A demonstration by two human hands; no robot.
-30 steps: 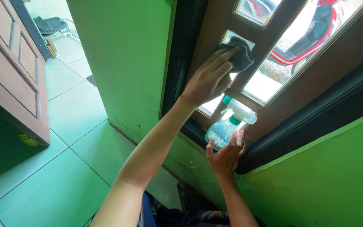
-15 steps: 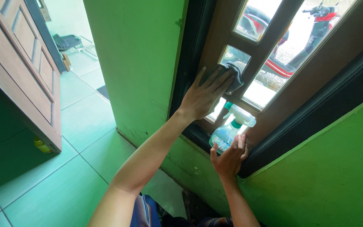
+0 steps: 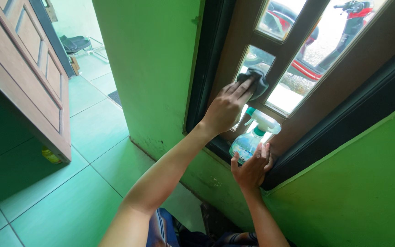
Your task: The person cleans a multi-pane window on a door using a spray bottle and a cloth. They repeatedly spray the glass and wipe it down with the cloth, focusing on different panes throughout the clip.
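Item: my left hand (image 3: 227, 107), fingers flat and together, pressing a dark cloth (image 3: 253, 82) on the middle glass pane (image 3: 258, 59) of the brown window frame (image 3: 298, 45). Wiping looks midway; other panes seem untouched. Item: my right hand (image 3: 251, 168), fingers wrapped around a clear spray bottle (image 3: 248, 141), teal-and-white nozzle, pale label, near the sill.

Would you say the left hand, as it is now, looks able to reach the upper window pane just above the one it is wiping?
Probably yes. The left hand presses a dark cloth on the lower pane; the upper pane lies just past a wooden bar, with nothing in between. The arm is already well extended, though.
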